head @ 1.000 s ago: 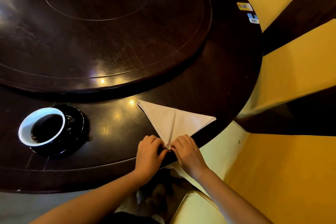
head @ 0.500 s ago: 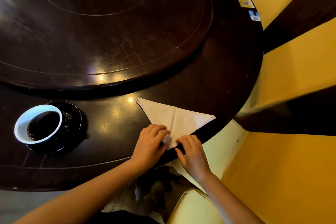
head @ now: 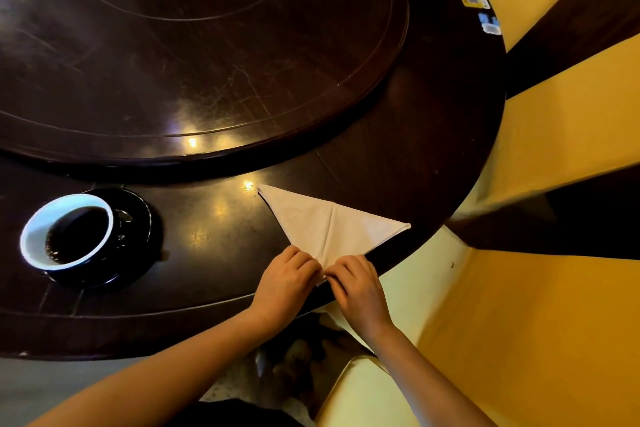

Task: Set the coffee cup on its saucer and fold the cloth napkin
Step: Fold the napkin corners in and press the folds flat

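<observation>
A white cloth napkin (head: 325,225) lies folded into a triangle near the table's front edge, with a crease down its middle. Its near point sits under my fingers. My left hand (head: 287,282) and my right hand (head: 356,288) meet at that point, fingers curled and pressing the cloth on the table. At the left, a coffee cup (head: 67,230) with a white inside and dark coffee stands on its black saucer (head: 135,239).
The dark round table (head: 433,149) carries a large raised turntable (head: 207,62) across its middle. Two small stickers (head: 479,10) sit near the far right rim. Yellow-covered chairs (head: 554,135) stand close on the right and below me.
My left hand slid forward onto the napkin half a second ago and has come back to the near point beside my right hand. The cup and saucer have not moved.
</observation>
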A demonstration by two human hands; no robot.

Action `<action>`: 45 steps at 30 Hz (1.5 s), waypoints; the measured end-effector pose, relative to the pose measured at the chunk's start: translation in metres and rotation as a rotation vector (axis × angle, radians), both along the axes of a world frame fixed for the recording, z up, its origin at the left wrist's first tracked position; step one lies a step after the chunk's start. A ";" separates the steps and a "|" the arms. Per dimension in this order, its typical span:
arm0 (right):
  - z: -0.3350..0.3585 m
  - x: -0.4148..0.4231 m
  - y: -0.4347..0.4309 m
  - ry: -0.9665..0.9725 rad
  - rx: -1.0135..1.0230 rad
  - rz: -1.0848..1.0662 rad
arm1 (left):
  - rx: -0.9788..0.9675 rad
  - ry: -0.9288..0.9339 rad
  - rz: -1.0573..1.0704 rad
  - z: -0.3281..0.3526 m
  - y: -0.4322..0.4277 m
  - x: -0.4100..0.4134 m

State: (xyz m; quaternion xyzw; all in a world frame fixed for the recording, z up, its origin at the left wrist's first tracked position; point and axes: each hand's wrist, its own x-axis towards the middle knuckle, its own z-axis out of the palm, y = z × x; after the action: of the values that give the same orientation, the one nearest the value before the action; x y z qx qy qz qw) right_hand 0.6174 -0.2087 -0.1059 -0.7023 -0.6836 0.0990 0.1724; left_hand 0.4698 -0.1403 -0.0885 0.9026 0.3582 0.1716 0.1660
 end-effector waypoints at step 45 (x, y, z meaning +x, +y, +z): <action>0.065 0.106 -0.024 0.646 -0.436 -0.018 | 0.135 0.192 -0.180 -0.009 -0.003 -0.018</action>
State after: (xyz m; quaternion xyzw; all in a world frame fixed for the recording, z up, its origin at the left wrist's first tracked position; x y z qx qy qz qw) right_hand 0.7229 -0.2325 -0.0407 -0.6611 -0.5508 0.4565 0.2262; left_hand 0.4517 -0.1432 -0.0978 0.9525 0.2776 0.0924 0.0844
